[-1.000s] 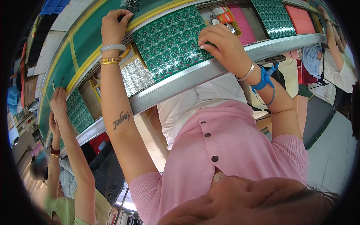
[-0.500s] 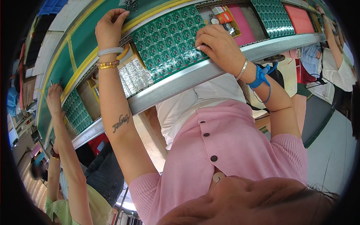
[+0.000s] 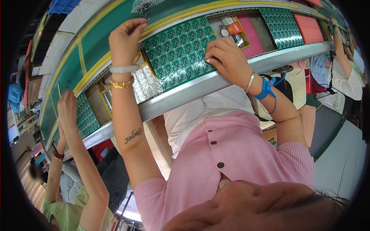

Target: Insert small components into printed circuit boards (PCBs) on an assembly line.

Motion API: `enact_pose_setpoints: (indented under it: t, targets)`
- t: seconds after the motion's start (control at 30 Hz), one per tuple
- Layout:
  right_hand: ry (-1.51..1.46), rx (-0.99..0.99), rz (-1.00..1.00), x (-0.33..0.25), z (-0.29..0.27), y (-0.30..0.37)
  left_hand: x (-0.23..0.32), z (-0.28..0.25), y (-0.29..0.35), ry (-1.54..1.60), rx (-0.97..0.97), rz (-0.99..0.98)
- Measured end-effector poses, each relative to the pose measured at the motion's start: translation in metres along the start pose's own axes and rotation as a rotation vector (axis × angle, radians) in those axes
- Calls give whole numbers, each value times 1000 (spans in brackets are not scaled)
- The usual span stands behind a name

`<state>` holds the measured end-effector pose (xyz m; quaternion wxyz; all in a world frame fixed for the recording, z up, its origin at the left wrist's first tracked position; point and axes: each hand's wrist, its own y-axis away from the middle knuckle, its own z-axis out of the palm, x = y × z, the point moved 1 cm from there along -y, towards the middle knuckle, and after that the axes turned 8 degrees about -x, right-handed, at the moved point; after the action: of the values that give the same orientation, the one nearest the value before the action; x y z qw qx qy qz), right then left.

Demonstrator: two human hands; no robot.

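Observation:
My left hand (image 3: 128, 40) is closed in a pinch at the yellow-edged far rail, just short of a small pile of thin metal-legged parts (image 3: 145, 10) spilling by a clear plastic bag. Whatever its fingertips hold is too small to name. Over the right part of a green circuit board panel (image 3: 175, 54), my right hand (image 3: 228, 57) has its fingers curled together with thumb against forefinger. I cannot make out what, if anything, lies between them. A blue wrist strap (image 3: 266, 87) goes round my right wrist.
A metal rail (image 3: 185, 92) runs along the near edge. Right of the panel are a yellow tray (image 3: 244, 32) with small boxes, a pink sheet (image 3: 248, 29) and another board panel (image 3: 281, 29). Silver bubble foil (image 3: 144, 82) lies left. Co-workers' hands (image 3: 67, 109) work at the left.
The view has shifted, so the bench sits lower and further right in the picture. My left hand has drawn slightly back from the metal parts; my right hand stays over the panel.

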<state>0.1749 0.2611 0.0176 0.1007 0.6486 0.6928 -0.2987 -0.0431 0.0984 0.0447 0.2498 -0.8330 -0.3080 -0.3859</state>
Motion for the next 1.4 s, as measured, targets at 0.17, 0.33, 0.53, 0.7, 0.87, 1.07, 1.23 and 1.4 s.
enact_pose_setpoints:
  t: [0.17,0.33,0.53,0.7,0.87,1.07,1.23,1.4]
  targets:
    - [-33,24,9,-4,4,3,5,9,39,221,-46,-118]
    - [-42,55,58,-2,5,5,-7,5,39,281,-46,-125]
    - [-9,10,53,-3,4,1,-7,0,35,241,21,-132]
    - [0,4,40,-1,5,-1,-9,-1,33,211,24,-101]
    - [16,-7,42,-1,7,0,-12,0,33,216,21,-93]
    - [51,-23,16,-2,7,0,-10,1,33,202,7,-99]
    - [20,-5,-42,2,-8,-14,-9,1,35,229,1,-119]
    - [7,147,-58,20,-28,-62,-6,6,55,520,-48,-185]
